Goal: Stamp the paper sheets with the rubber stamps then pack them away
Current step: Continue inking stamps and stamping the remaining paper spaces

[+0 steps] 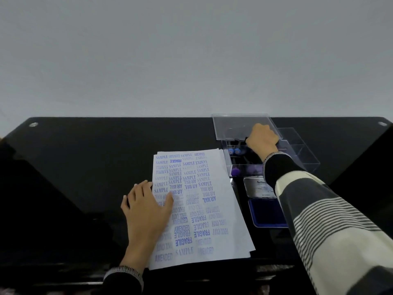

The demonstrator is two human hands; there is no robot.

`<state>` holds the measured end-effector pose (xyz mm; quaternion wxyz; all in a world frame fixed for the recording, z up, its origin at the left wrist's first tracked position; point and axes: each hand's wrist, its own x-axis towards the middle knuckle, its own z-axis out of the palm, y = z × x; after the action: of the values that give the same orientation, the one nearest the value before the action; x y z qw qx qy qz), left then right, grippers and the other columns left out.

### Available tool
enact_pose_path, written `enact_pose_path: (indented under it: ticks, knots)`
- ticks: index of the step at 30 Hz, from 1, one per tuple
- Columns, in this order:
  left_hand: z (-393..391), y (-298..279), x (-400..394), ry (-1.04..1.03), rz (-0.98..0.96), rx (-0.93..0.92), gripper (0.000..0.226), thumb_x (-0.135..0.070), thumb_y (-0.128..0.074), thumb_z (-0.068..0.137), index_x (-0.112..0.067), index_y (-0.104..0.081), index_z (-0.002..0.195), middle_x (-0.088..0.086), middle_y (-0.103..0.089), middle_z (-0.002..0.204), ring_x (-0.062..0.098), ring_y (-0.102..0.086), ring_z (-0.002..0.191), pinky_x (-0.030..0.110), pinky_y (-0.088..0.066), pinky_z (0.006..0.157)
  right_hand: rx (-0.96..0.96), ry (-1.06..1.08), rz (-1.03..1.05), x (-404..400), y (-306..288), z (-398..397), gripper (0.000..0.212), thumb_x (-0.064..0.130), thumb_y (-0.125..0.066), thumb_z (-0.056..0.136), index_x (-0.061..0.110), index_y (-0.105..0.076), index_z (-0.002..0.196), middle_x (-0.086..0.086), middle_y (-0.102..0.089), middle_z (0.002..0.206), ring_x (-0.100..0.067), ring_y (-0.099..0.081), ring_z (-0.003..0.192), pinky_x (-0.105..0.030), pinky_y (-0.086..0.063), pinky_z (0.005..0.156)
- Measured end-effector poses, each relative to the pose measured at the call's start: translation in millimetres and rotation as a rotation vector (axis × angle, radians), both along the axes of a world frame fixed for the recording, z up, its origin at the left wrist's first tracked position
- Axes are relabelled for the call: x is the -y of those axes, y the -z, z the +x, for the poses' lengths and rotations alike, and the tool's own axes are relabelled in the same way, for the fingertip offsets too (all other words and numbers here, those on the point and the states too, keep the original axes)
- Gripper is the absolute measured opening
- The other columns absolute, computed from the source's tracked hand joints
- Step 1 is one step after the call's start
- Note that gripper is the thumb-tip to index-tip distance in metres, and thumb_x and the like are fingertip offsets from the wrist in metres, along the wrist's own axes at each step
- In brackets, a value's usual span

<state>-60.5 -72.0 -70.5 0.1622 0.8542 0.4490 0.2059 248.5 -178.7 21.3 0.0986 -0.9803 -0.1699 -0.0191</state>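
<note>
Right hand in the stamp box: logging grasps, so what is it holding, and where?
Cannot be told. The right hand is curled inside the clear stamp box, its fingers hidden. The left hand rests flat on the paper sheets.

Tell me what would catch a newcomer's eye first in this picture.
Probably the paper sheets at the centre of the black table, crowded with blue stamp marks like SAMPLE and FRAGILE, with the left hand resting flat on their left edge. Next, the right hand reaching into the clear stamp box, just beyond the open blue ink pad.
</note>
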Motion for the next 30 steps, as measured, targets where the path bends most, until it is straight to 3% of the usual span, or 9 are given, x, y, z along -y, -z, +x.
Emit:
enact_pose_path:
  ticks: [12, 15, 18, 20, 23, 26, 28, 30]
  knots:
    - [0, 1, 0, -0.011, 0.013, -0.02, 0.062, -0.058, -0.051, 0.087, -0.018, -0.045, 0.133, 0.002, -0.043, 0.144, 0.022, -0.03, 0.139, 0.049, -0.015, 0.116, -0.035, 0.021, -0.028, -2, -3, 2, 0.032, 0.006, -0.059, 0.085, 0.0, -0.058, 0.116, -0.02, -0.059, 0.12, -0.037, -0.057, 0.111, -0.041, -0.046, 0.087]
    - [1, 1, 1, -0.001, 0.006, -0.007, 0.061, -0.057, -0.051, 0.087, -0.017, -0.045, 0.132, 0.002, -0.043, 0.142, 0.023, -0.03, 0.139, 0.049, -0.015, 0.117, -0.027, 0.008, 0.124, 7, 2, -2, 0.028, 0.012, -0.061, 0.087, -0.002, -0.058, 0.111, -0.022, -0.059, 0.117, -0.039, -0.057, 0.108, -0.042, -0.049, 0.085]
    - [0, -2, 3, 0.003, -0.015, 0.002, 0.065, -0.055, -0.052, 0.087, -0.017, -0.039, 0.139, 0.004, -0.044, 0.141, 0.025, -0.031, 0.138, 0.05, -0.014, 0.116, 0.002, -0.069, 0.41, 23, 9, -10, 0.025, 0.023, -0.059, 0.092, 0.0, -0.065, 0.083, -0.017, -0.066, 0.087, -0.031, -0.063, 0.084, -0.035, -0.052, 0.077]
    - [0, -4, 4, 0.03, -0.013, -0.016, 0.06, -0.052, -0.051, 0.089, -0.024, -0.037, 0.141, 0.004, -0.041, 0.143, 0.027, -0.029, 0.14, 0.052, -0.013, 0.115, 0.016, -0.124, 0.574, 39, 13, -23, 0.028, 0.023, -0.057, 0.094, 0.004, -0.064, 0.075, -0.01, -0.063, 0.073, -0.02, -0.057, 0.07, -0.025, -0.042, 0.066]
    - [0, -6, 7, 0.084, 0.037, -0.088, 0.037, -0.046, -0.048, 0.093, -0.031, -0.053, 0.126, 0.005, -0.037, 0.146, 0.029, -0.028, 0.139, 0.055, -0.015, 0.114, 0.035, -0.171, 0.687, 67, 23, -42, 0.018, 0.018, -0.055, 0.094, 0.006, -0.068, 0.092, -0.005, -0.063, 0.081, -0.015, -0.055, 0.074, -0.018, -0.037, 0.066]
    - [-1, -14, 9, 0.129, 0.187, -0.186, 0.032, -0.042, -0.045, 0.094, -0.025, -0.063, 0.114, 0.001, -0.051, 0.129, 0.025, -0.042, 0.126, 0.053, -0.027, 0.11, 0.133, -0.139, 0.648, 96, 34, -46, 0.017, 0.018, -0.055, 0.093, 0.011, -0.068, 0.102, -0.011, -0.067, 0.098, -0.022, -0.06, 0.089, -0.032, -0.049, 0.077]
    - [5, -28, 9, 0.149, 0.206, -0.372, 0.032, -0.04, -0.039, 0.097, -0.025, -0.059, 0.117, -0.002, -0.053, 0.125, 0.022, -0.043, 0.123, 0.052, -0.026, 0.111, 0.197, -0.109, 0.623, 117, 33, -48, 0.018, 0.016, -0.055, 0.093, 0.009, -0.069, 0.102, -0.012, -0.067, 0.1, -0.028, -0.059, 0.098, -0.042, -0.05, 0.085]
    - [18, -46, 10, 0.134, 0.15, -0.536, 0.026, -0.035, -0.037, 0.098, -0.025, -0.056, 0.113, -0.001, -0.052, 0.126, 0.023, -0.041, 0.125, 0.056, -0.02, 0.113, 0.264, -0.105, 0.6, 138, 32, -48, 0.016, 0.013, -0.055, 0.092, 0.007, -0.069, 0.097, -0.014, -0.067, 0.096, -0.032, -0.058, 0.097, -0.042, -0.049, 0.084]
